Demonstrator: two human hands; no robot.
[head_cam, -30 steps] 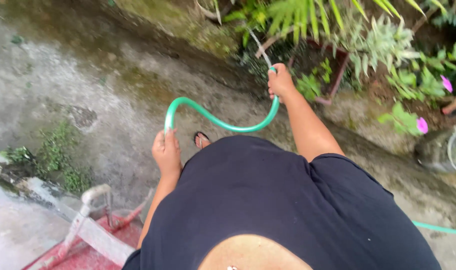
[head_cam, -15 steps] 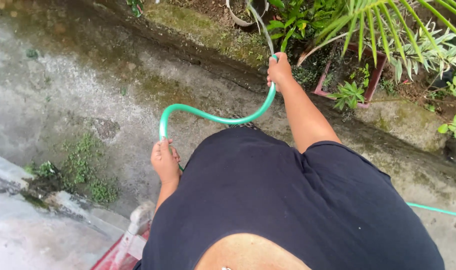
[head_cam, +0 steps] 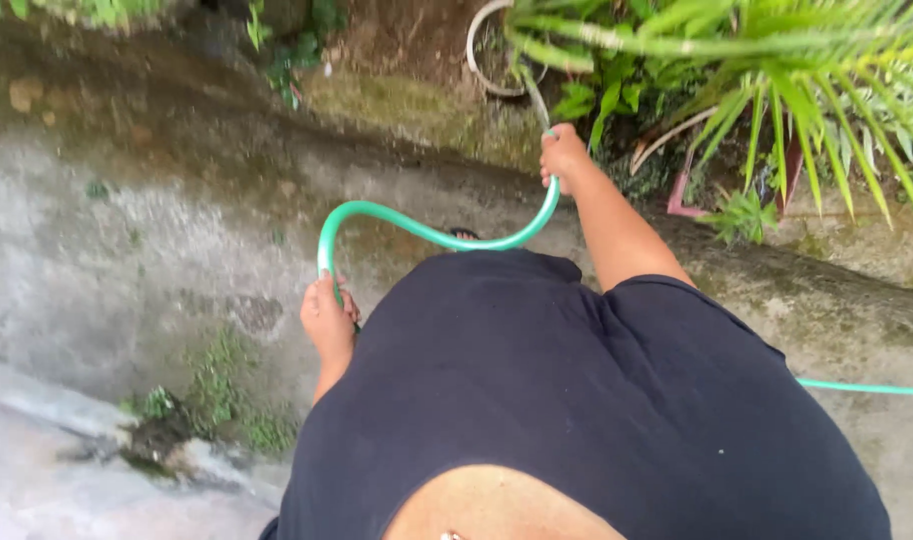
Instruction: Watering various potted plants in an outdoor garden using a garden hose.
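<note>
While the person stands on wet concrete ground (head_cam: 97, 260), both hands are closed around a green hose (head_cam: 427, 232). The right hand (head_cam: 565, 158) is stretched far out ahead, fist wrapped tight about the hose close to its far end, where a thin stream of water (head_cam: 535, 98) shoots up and away toward the leafy plants (head_cam: 767, 80) in the bed at far right. The left hand (head_cam: 327, 318) hangs low and near the body, fingers curled around the hose where it rises into a tight bend.

Between the two grips the hose runs in a shallow arc: up from the left hand, over the bend, then sagging rightward and climbing again to the right hand. So its long axis here lies left to right and slightly away from the person, with the spraying end on the far right side. The right hand is the one nearer that end; the left hand only holds the slack. Another stretch of the same hose shows at near right, running off across the ground past the dark shirt (head_cam: 577, 400).
</note>
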